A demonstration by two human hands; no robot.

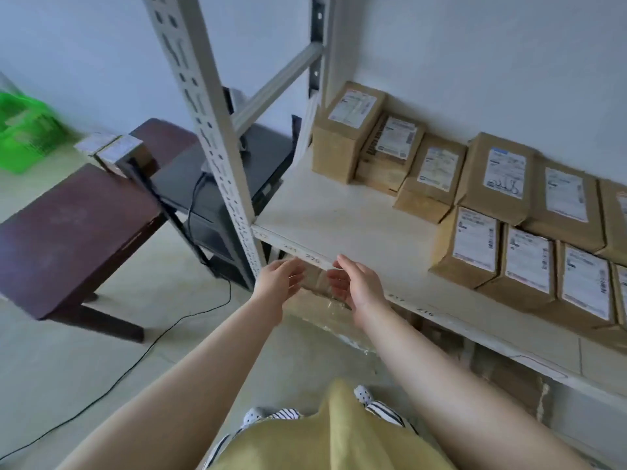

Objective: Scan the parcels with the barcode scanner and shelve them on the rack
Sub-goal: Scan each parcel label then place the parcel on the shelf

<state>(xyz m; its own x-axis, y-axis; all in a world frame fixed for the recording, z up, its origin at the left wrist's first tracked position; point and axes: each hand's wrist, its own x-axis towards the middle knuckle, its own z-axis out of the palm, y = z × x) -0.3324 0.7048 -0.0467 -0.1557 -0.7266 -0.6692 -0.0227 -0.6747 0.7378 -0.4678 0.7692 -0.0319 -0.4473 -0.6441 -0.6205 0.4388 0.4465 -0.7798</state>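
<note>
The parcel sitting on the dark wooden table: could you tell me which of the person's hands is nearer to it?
Left. The left hand hangs open below the shelf edge, right of the parcel on the table; the right hand is farther right, palm facing the left.

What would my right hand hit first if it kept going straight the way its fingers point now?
Most likely the front edge of the white rack shelf. The right hand is open and empty, its fingertips already overlapping that edge in this view. Depth is unclear, so it might pass just under.
</note>
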